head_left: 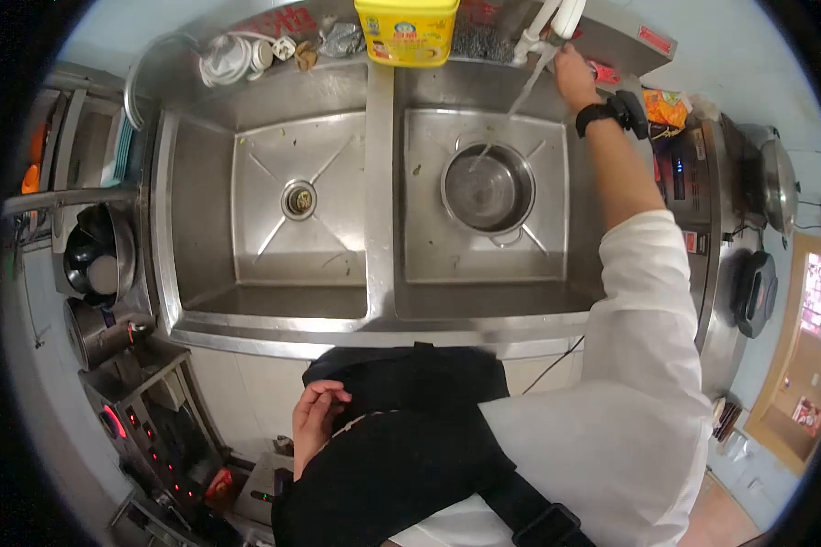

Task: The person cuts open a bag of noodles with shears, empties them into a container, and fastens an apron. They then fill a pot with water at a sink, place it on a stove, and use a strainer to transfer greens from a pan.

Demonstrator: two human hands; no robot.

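My right hand [576, 80] reaches to the back right of the double sink, its fingers closed at the tap [531, 44]. The exact grip is partly hidden behind the hand. Water runs from the tap into a round metal pot [489, 219] with two small loop handles, which stands in the right basin [483, 264] and has water in it. My left hand [317, 412] hangs in front of my black apron [410, 374], its fingers loosely curled and apart, with nothing visible in it.
The left basin [210, 219] has a drain with scraps. A yellow tub [408, 35] stands on the back ledge beside a white coiled hose [226, 60]. Bowls [100, 260] are at the left, an appliance with red lights [155, 438] below, and a metal counter [721, 310] at the right.
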